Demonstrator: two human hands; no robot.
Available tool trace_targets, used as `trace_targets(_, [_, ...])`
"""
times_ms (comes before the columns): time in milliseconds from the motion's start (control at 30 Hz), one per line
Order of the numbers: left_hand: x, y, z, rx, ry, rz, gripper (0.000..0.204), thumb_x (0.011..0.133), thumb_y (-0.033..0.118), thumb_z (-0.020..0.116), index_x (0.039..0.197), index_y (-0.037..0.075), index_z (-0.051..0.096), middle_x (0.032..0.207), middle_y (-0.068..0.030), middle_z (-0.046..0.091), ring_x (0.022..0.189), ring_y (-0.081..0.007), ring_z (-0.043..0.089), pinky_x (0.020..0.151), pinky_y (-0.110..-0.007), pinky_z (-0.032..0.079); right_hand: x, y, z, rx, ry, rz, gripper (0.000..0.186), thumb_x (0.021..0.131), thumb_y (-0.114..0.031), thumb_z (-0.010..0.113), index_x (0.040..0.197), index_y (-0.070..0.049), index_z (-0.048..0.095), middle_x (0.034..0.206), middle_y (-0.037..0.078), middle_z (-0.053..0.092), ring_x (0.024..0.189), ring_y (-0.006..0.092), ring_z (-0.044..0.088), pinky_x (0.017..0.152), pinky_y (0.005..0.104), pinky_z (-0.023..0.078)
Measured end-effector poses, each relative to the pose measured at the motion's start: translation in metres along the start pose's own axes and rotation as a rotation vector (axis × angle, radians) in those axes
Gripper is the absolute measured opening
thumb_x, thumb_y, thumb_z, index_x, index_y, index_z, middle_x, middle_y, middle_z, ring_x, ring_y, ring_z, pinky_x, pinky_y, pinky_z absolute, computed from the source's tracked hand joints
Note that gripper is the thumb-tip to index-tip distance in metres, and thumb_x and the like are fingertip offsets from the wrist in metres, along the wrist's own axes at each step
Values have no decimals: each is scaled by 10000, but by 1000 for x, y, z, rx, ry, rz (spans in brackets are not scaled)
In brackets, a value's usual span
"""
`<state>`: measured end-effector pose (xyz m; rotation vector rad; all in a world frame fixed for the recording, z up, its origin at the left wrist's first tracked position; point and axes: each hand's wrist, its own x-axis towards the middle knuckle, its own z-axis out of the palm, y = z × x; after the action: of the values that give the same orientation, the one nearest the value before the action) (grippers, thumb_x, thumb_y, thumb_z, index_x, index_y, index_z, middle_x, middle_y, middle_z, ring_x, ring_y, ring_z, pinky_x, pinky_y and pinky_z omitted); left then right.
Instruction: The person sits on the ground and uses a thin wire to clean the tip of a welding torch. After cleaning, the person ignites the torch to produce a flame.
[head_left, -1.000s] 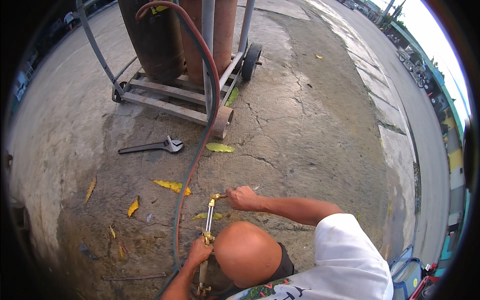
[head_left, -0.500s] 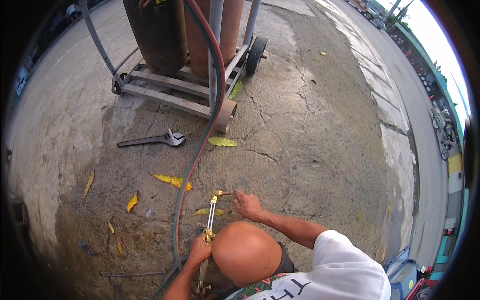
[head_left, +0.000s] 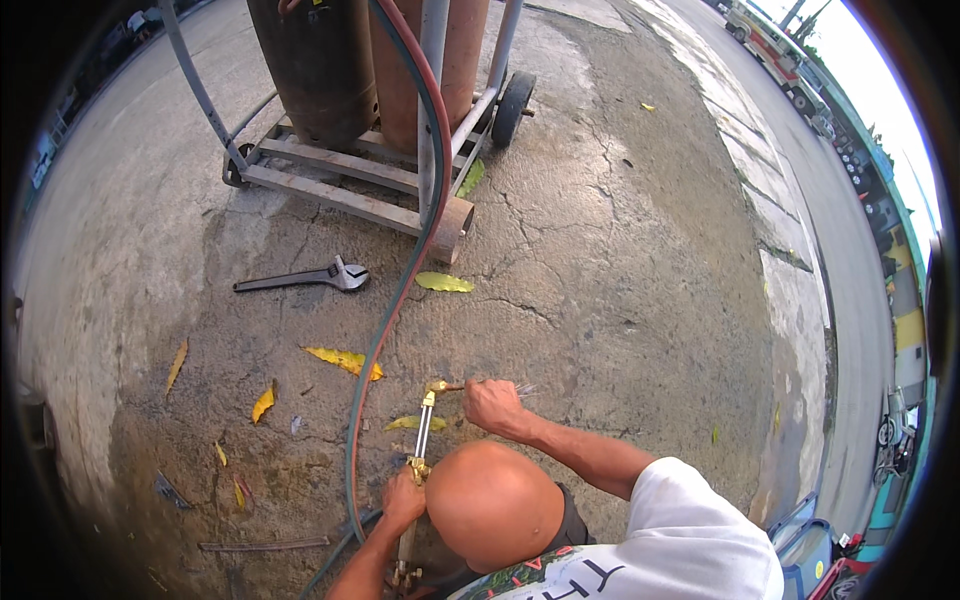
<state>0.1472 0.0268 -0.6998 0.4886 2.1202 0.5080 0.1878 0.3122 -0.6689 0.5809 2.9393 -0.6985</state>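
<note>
My left hand (head_left: pixel 404 497) is closed round the handle of a brass cutting torch (head_left: pixel 424 425), by its valve body. The torch slants up past my bent knee (head_left: pixel 492 500), and its angled brass head carries a copper tip that points right. At that tip my right hand (head_left: pixel 494 408) is closed in a fist. Fine wire strands of what looks like a tip cleaner (head_left: pixel 526 390) fan out from the fist's far side; the rest of it is hidden in my fingers. A red and green twin hose (head_left: pixel 378 335) runs down left of the torch.
Ahead stands a metal cart (head_left: pixel 330 193) carrying two gas cylinders, one dark (head_left: pixel 318 80) and one rust-brown (head_left: pixel 399 110). An adjustable wrench (head_left: pixel 300 279) and several leaves lie on cracked concrete. A thin rod (head_left: pixel 264 546) lies lower left. Along the road are a truck (head_left: pixel 775 50) and a motorcycle (head_left: pixel 885 440).
My right hand has turned a little and shifted slightly right at the tip; the wire strands now show beyond it. The left hand and torch stay nearly still. A truck appears farther along the road.
</note>
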Motion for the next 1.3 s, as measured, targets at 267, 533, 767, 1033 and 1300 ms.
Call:
trace_targets(267, [-10,26,-5,99,37,-37,477,882,292,655,1193,-65,600,1012,-360,694,993,-534,675,898,-590,521,6,-3,-12,-41,-58,-27,162,819,-128,621,763,19,658,698,243,690,628,403,710,581,502,574])
trace_targets(533, [-9,33,-17,12,13,-98,372,848,177,664,1125,-66,617,962,-362,687,946,-540,673,844,-587,532,-2,5,-5,-91,-176,-54,216,886,-153,625,976,39,582,692,202,689,649,372,712,555,484,553])
trace_targets(767, [-3,17,-7,-36,4,-54,360,847,158,694,1120,-65,619,915,-352,688,914,-528,681,812,-576,542,13,45,1,-255,-63,-535,146,871,-107,632,898,-47,502,604,139,600,578,345,654,524,459,533])
trace_targets(1033, [-2,18,-4,19,9,-46,355,856,137,690,1104,-103,607,914,-357,686,880,-519,686,782,-578,545,16,36,5,222,-102,-72,178,891,-157,572,835,10,598,639,222,629,509,322,632,513,472,515])
trace_targets(1300, [-4,22,-8,26,5,-66,371,857,127,693,1128,-109,601,912,-357,687,880,-519,686,788,-572,552,27,43,10,1136,-422,774,166,878,-132,575,881,22,639,608,158,559,450,273,500,477,403,445])
